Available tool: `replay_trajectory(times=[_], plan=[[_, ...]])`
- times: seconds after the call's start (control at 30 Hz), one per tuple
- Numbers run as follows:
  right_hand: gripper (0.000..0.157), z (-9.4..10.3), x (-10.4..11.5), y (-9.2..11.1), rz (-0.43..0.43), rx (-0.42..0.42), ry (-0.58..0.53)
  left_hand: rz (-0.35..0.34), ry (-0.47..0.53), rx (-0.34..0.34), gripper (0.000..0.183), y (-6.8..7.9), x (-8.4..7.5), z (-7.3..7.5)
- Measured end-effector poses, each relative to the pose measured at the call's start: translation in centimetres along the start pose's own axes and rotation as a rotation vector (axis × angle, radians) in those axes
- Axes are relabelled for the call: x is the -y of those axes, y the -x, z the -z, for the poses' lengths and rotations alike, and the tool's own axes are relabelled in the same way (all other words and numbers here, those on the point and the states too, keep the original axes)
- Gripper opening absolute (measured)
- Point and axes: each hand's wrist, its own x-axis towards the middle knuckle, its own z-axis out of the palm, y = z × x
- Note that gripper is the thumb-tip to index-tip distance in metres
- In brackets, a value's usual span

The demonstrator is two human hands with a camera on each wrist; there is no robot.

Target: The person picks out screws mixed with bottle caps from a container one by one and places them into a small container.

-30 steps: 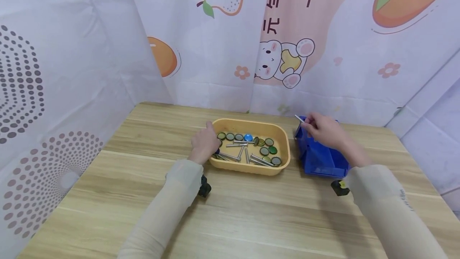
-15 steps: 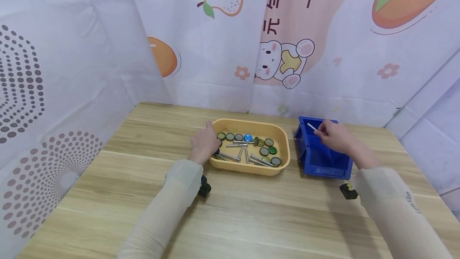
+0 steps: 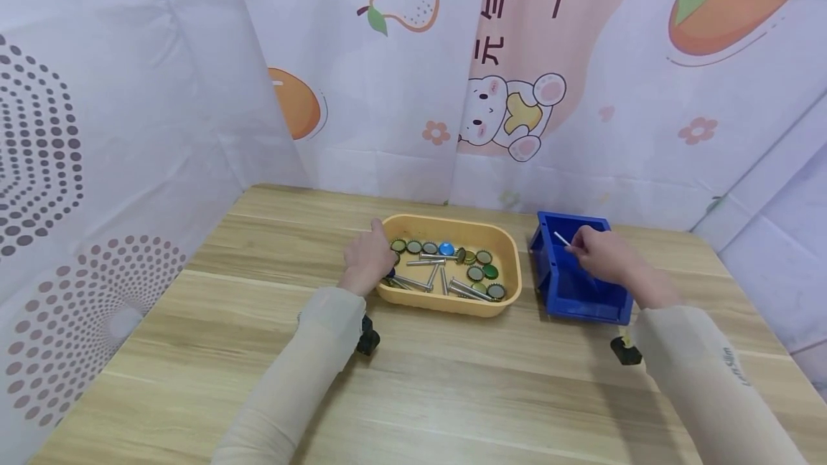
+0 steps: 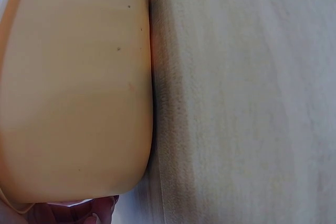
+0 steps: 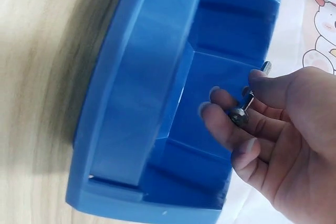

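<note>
A yellow plastic tray (image 3: 446, 301) stands on the table, with several metal screws (image 3: 470, 288) and bottle caps (image 3: 483, 257) lying in it. My left hand (image 3: 368, 258) grips the tray's left end; in the left wrist view part of its fingers (image 4: 73, 213) shows beyond the tray's wall. Over the blue bin (image 3: 584, 313) to the right, my right hand (image 3: 607, 255) pinches a silver screw (image 5: 240, 115) between thumb and fingers. The screw's round head faces the camera in the right wrist view. Inside the bin, only bare blue walls and floor show.
The wooden table (image 3: 452, 386) stretches in front of both containers. Behind it hangs a printed curtain (image 3: 362, 142), and another patterned curtain (image 3: 116, 128) borders the left side. A dark camera block sits under each wrist.
My right hand has moved right with the screw, from the bin's left rim to over its inside, then nearly stopped. The left hand and the tray stay in place.
</note>
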Motion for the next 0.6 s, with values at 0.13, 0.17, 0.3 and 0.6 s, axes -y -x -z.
replay_trajectory(times=[0.13,0.17,0.3,0.6], plan=[[0.021,-0.26,-0.14,-0.03,0.003,-0.005,0.023,-0.011,0.022,-0.013,0.040,-0.01,0.10,-0.12],[0.021,-0.30,-0.19,-0.07,0.004,-0.010,0.030,-0.014,0.023,-0.014,0.040,-0.01,0.11,-0.14],[0.022,-0.31,-0.17,-0.23,0.009,-0.034,0.045,-0.016,0.027,-0.016,0.040,-0.06,0.17,-0.23],[0.023,0.14,0.22,-0.68,0.033,-0.074,0.063,-0.007,0.028,-0.005,0.044,0.00,0.11,-0.14]])
